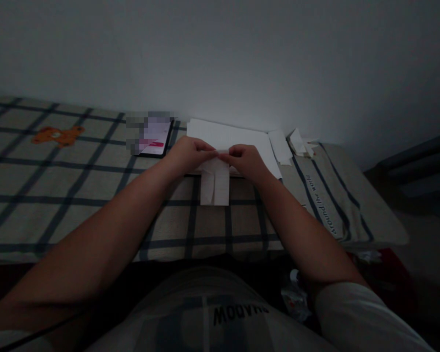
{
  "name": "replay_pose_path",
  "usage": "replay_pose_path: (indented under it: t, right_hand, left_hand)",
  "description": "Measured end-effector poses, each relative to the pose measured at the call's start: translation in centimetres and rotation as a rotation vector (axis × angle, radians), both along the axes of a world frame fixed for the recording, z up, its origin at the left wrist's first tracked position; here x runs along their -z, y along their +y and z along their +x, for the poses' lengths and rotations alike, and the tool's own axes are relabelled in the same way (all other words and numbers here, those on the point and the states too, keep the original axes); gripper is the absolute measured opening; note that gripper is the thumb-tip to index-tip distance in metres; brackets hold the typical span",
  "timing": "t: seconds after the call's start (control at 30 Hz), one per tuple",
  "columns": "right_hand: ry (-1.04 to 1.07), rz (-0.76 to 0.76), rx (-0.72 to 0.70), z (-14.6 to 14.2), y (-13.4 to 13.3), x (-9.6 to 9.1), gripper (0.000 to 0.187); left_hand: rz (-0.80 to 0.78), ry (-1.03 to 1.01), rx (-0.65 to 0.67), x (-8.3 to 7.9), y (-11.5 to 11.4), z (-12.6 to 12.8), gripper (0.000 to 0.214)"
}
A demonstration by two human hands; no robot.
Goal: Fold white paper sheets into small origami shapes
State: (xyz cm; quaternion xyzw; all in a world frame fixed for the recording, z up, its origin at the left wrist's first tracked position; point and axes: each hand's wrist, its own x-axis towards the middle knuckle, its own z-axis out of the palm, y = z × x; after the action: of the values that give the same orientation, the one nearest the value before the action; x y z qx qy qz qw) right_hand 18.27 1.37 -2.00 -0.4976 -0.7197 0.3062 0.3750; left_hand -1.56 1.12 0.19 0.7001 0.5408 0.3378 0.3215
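A folded strip of white paper (220,188) is pinched at its far end between my two hands. My left hand (192,154) holds the left side of that edge with thumb and fingertips. On the right side, my right hand (246,159) grips it the same way, the fingertips of both nearly meeting. The near end of the strip splits into two flaps that point toward me over the checked cloth. Beneath and behind my hands lies a stack of white paper sheets (227,129), partly covered by them.
A lit phone or tablet (156,137) lies left of the sheets, an orange bear-shaped piece (57,136) farther left. Right of the sheets are a loose paper strip (279,145) and crumpled paper scraps (298,143). Checked cloth (106,181) covers the table; a pale wall (220,58) stands behind.
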Motion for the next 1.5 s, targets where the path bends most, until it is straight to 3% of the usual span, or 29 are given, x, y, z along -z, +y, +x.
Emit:
replay_pose_path:
  t: [0.3, 0.53, 0.77, 0.93, 1.1, 1.3, 1.5]
  right_hand:
    - [0.371, -0.195, -0.081, 0.4, 0.9, 0.8, 0.023]
    - [0.233, -0.085, 0.001, 0.6, 0.9, 0.6, 0.022]
    - [0.355, -0.23, -0.056, 0.5, 1.1, 1.1, 0.025]
    - [0.22, -0.092, -0.035, 0.7, 0.9, 0.7, 0.02]
    - [0.233, -0.039, -0.049, 0.5, 0.7, 0.5, 0.017]
    - [0.313, -0.093, -0.057, 0.4, 0.9, 1.0, 0.029]
    - [0.382, -0.173, -0.042, 0.4, 0.8, 0.7, 0.018]
  left_hand:
    - [0.05, 0.056, -0.019, 0.1, 0.1, -0.1, 0.016]
    - [0.098, 0.066, -0.009, 0.1, 0.1, 0.1, 0.013]
    - [0.104, 0.061, -0.041, 0.1, 0.2, 0.0, 0.014]
    - [0.123, 0.081, -0.037, 0.2, 0.2, 0.0, 0.017]
    - [0.156, 0.108, -0.014, 0.1, 0.1, 0.0, 0.019]
    - [0.145, 0.099, -0.025, 0.1, 0.2, 0.0, 0.016]
    - [0.142, 0.155, -0.031, 0.1, 0.2, 0.1, 0.017]
